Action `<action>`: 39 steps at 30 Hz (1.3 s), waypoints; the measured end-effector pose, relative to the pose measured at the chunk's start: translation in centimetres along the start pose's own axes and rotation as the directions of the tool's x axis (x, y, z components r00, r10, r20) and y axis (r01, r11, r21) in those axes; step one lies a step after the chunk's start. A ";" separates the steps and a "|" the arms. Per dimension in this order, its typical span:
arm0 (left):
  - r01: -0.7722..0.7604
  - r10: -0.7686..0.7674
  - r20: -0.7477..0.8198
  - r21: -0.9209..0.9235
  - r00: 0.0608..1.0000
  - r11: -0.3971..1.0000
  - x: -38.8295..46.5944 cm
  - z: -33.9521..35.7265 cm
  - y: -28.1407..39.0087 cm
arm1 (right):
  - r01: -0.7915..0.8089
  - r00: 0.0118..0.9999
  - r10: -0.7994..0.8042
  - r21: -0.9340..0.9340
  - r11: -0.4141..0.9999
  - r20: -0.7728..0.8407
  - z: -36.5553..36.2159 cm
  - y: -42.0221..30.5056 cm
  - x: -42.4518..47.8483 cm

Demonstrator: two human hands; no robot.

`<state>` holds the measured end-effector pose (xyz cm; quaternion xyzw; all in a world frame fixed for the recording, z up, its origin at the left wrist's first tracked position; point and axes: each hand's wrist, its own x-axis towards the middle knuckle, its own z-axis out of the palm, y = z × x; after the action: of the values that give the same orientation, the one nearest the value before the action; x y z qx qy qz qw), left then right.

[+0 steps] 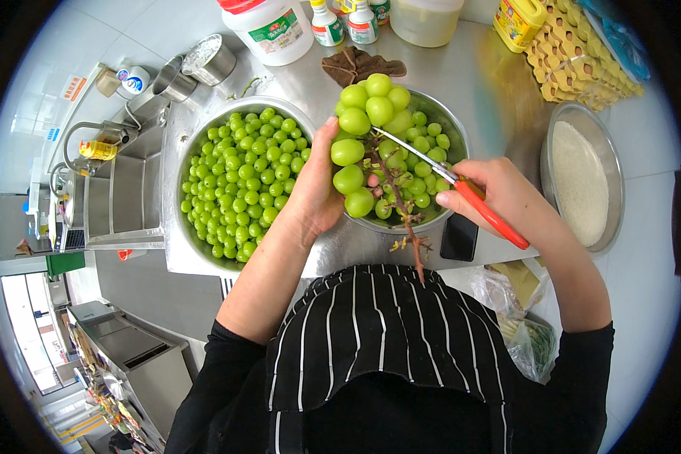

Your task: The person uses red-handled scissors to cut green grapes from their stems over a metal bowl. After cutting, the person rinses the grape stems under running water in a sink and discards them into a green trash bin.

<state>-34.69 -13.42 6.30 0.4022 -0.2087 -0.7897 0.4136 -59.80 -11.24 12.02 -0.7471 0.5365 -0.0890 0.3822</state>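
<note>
My left hand (322,187) holds a bunch of green grapes (369,108) up over a metal bowl (459,133). Its bare brown stem (400,198) hangs down toward my striped apron (369,335). In my right hand (488,187) is a pair of scissors with red handles (491,218); the blade tips reach in among the grapes near the stem. Loose grapes (431,139) lie in the bowl beneath the bunch, partly hidden by it. To the left, a larger metal bowl (190,238) is heaped with loose green grapes (249,176).
A black phone (458,238) lies by the counter's front edge. Behind the bowls are a brown cloth (363,65), a white tub (272,34) and spray bottles (363,25). A bowl of white grains (581,181) and stacked egg trays (573,62) stand right; a sink (136,181) is left.
</note>
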 end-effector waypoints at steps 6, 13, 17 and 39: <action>0.030 -0.030 0.008 -0.011 1.000 0.999 0.2 0.2 0.0 | 0.084 0.991 -0.091 -0.066 0.994 -0.101 0.9 0.7 0.1; 0.120 -0.120 0.012 -0.019 0.993 0.993 1.5 -1.1 -0.4 | 0.059 0.995 -0.059 -0.007 0.998 -0.076 2.2 3.0 0.3; 0.138 -0.137 0.021 -0.058 0.990 0.989 1.9 -2.0 -0.3 | -0.002 0.999 0.004 0.060 0.998 -0.040 2.2 2.8 -0.3; 0.089 -0.063 -0.115 0.239 0.991 0.967 0.4 0.0 0.2 | 0.090 0.970 -0.201 -0.560 0.823 -0.140 1.9 0.9 0.1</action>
<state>-34.77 -13.83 6.24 0.4993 -0.2659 -0.7508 0.3409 -59.37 -10.56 10.11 -0.8519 0.5149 -0.0319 0.0899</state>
